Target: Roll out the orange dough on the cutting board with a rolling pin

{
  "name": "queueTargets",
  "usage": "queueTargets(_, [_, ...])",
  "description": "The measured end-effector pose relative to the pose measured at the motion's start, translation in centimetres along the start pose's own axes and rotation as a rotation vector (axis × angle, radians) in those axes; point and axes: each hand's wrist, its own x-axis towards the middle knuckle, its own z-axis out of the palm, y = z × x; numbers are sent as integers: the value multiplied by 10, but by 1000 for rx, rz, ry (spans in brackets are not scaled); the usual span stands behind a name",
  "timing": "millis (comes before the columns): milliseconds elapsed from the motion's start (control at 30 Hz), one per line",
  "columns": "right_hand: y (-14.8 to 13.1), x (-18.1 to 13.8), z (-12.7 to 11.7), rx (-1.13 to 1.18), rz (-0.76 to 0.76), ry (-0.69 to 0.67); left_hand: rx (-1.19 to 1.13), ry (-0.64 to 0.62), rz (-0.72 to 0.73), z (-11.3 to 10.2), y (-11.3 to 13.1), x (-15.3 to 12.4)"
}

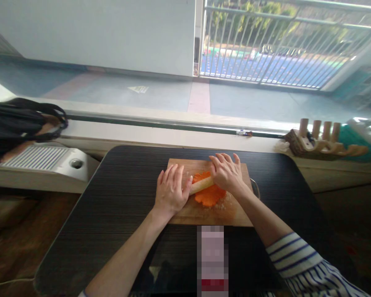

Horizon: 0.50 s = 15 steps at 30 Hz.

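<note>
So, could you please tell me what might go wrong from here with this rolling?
The orange dough might stick to the rolling pin lying across it. Its ragged edge could split. The wooden board may slide on the dark table if the left hand and right hand push hard.

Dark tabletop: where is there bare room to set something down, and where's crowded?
The dark tabletop is bare between its left edge, the left forearm and the wooden board, and right of the board's metal handle. The board is crowded: left hand and right hand on a rolling pin over orange dough.
</note>
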Motion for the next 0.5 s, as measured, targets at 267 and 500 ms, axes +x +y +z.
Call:
queueTargets(267, [-2,-8,0,2,26,33,15,-17,7,1,-5,7])
queueTargets(500, [-1,-13,3,-10,35,71,-8,-32,20,0,-6,7])
